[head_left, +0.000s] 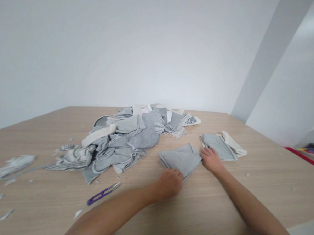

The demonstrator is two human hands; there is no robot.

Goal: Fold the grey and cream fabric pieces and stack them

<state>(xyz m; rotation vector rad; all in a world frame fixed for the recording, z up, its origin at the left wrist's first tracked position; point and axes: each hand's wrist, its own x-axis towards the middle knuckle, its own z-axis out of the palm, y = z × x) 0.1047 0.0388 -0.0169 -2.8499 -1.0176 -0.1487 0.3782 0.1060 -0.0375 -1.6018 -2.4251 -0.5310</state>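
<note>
A folded grey knit fabric piece (182,158) lies on the table in front of me. My left hand (169,183) grips its near edge, fingers curled over the cloth. At the piece's right corner is my right hand (210,159), its fingers bent and closed on that corner; the thumb is hidden. Just beyond the right hand, close to its fingertips, lies a small stack of grey and cream fabric pieces (219,147). To the left, purple-handled thread snips (103,194) rest on the wood.
A large heap of grey, cream and white fabric pieces (134,137) spreads over the table's middle and left. A striped cloth (76,158) and white scraps (16,164) lie farther left. Behind the wooden table (237,193) stands a white wall. Colourful items with a red edge (306,157) are at the right.
</note>
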